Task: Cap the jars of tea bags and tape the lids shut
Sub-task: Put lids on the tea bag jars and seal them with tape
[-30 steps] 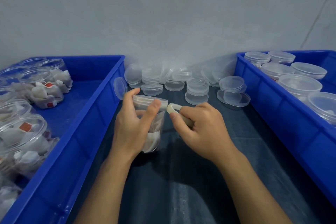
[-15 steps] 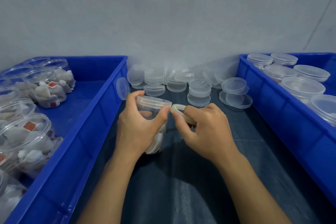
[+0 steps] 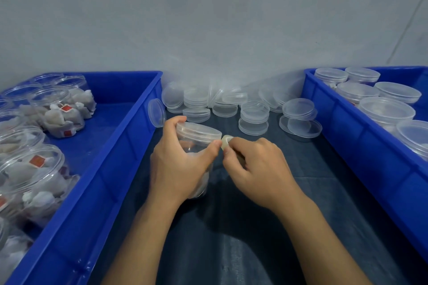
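Observation:
A clear jar of tea bags with its lid on stands on the dark cloth at the centre. My left hand grips the jar from the left, thumb on its right side just under the lid. My right hand holds a small roll of pale tape right against the jar's rim, beside my left thumb. Most of the roll is hidden by my fingers.
A blue bin at left holds several uncapped jars of tea bags. A blue bin at right holds several capped jars. Loose clear lids lie piled along the wall behind the jar.
The tape roll has moved closer to the jar and now touches its rim. My left thumb has shifted a little along the jar's side.

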